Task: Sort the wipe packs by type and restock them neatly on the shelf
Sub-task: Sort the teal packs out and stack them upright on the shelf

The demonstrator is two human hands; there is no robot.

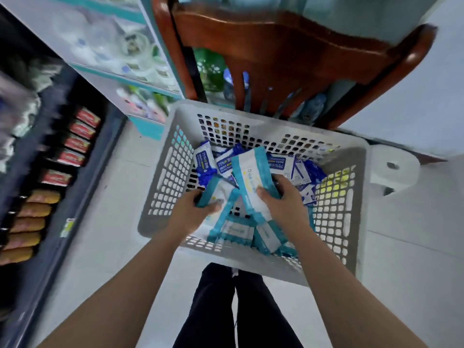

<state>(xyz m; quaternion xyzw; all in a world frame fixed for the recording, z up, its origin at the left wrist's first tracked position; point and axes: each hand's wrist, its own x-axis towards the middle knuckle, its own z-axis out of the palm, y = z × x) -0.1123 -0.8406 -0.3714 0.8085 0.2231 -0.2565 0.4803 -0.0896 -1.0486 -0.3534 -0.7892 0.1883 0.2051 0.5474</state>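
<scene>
Below, a grey lattice basket point(160, 187) holds dark-blue wipe packs point(204, 159) at its far side and teal-edged packs point(238, 232) nearer. The right grip point(283, 200) clasps a long teal pack point(251, 172), its long axis running away from the person; the left grip point(190, 212) clutches a second teal pack point(222, 190).

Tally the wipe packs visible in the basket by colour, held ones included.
Teal-edged white packs: at least 4, one each gripped in the left hand and right hand
Dark blue packs: at least 4
Total: at least 8. The pile overlaps, so more may be hidden.
</scene>
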